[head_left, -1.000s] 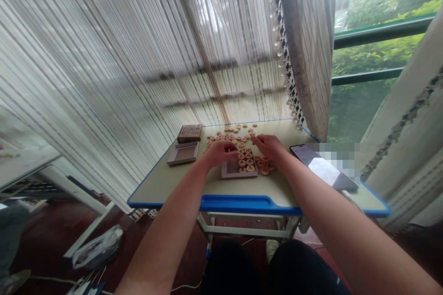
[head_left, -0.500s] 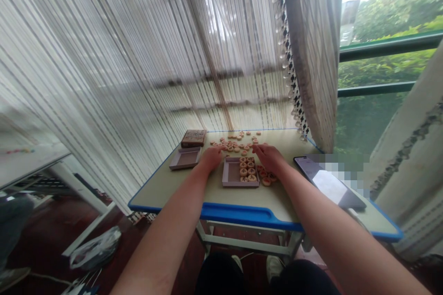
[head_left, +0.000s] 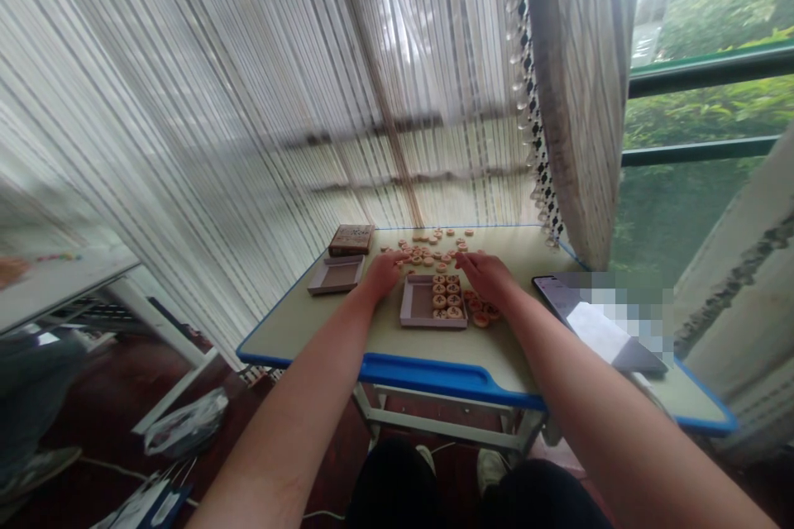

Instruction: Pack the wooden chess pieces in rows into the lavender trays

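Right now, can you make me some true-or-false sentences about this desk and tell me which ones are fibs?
1. The open box has round pieces along its right side. True.
2. The left hand is inside the open box. False: it is outside, by the scattered pieces.
3. The brown box lies just behind the shallow tray. True.
4. The phone lies left of the open box. False: it lies to the right.
5. The desk has a red edge. False: its edge is blue.
6. Some pieces lie between the open box and the phone. True.
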A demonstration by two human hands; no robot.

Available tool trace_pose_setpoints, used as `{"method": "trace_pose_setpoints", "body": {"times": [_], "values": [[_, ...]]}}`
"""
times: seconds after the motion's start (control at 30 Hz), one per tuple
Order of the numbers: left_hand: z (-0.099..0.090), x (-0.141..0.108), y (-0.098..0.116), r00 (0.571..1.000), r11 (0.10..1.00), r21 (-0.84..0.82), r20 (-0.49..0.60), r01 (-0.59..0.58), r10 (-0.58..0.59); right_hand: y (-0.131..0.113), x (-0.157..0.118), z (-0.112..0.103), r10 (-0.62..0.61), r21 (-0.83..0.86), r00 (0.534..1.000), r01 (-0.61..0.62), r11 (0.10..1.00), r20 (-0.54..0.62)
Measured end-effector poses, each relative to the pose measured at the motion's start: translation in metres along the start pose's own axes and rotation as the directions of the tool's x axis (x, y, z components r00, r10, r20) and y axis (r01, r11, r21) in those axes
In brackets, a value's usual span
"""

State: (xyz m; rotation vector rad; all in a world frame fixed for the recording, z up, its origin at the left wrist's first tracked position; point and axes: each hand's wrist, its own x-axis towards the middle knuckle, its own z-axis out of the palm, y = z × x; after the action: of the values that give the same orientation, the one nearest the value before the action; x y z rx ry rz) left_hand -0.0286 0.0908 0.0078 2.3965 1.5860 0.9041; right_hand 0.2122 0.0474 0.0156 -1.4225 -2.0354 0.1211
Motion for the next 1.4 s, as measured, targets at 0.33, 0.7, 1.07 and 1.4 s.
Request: {"method": "trace_pose_setpoints", "body": {"times": [0.33, 0.7, 1.07, 1.4], "values": [[-0.013, -0.001, -0.007, 0.879, 0.915, 0.049, -0.304, 0.401, -0.369, 0.001, 0.001, 0.004, -0.002, 0.003, 0.999, 0.001, 1.000, 0.034], [-0.008, -0.001, 0.003, 0.909, 0.945, -0.104, -0.259, 0.310, -0.327, 0.010, 0.002, 0.010, 0.048, -0.053, 0.992, -0.055, 0.997, -0.120], [-0.016, 0.004, 0.010, 0.940, 0.231, -0.969, -0.001, 0.082, -0.341, 0.015, 0.004, 0.015, 0.046, -0.147, 0.999, -0.049, 0.988, -0.026], [-0.006, -0.009, 0.017, 0.960, 0.938, 0.251, -0.206, 0.237, -0.187, 0.009, 0.004, 0.008, 0.032, -0.174, 0.992, -0.054, 0.983, -0.123]]}}
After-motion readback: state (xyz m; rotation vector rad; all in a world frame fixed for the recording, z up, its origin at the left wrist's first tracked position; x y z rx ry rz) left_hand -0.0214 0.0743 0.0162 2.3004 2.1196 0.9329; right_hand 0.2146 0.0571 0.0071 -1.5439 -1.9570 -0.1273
